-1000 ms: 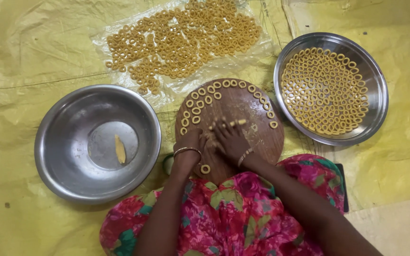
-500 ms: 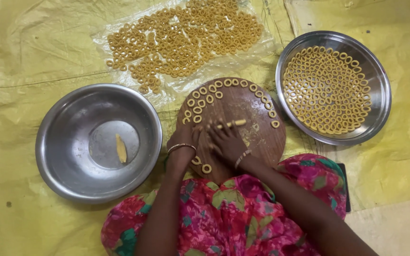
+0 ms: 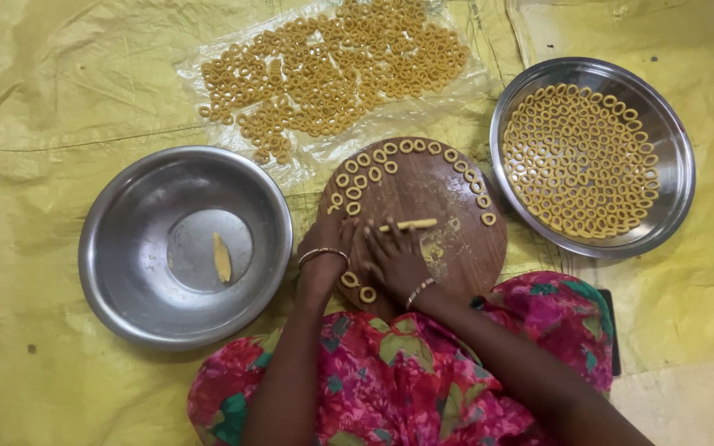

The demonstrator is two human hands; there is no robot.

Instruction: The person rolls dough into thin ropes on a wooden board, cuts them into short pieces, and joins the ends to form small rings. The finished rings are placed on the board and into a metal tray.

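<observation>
Both hands lie flat and open on a round wooden board point(image 3: 440, 248), right hand point(image 3: 394, 260) rolling a thin dough strip point(image 3: 407, 225), left hand point(image 3: 324, 248) beside it, finished dough rings point(image 3: 390, 157) lining the rim

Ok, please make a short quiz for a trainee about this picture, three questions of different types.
1. True or false: the steel bowl holds one dough piece.
2. Where do the right hand's fingers rest? A) round wooden board B) steel plate C) plastic sheet
3. What lies just beyond those fingers?

Key: 1 true. 2 A. 3 a short dough roll.
</observation>
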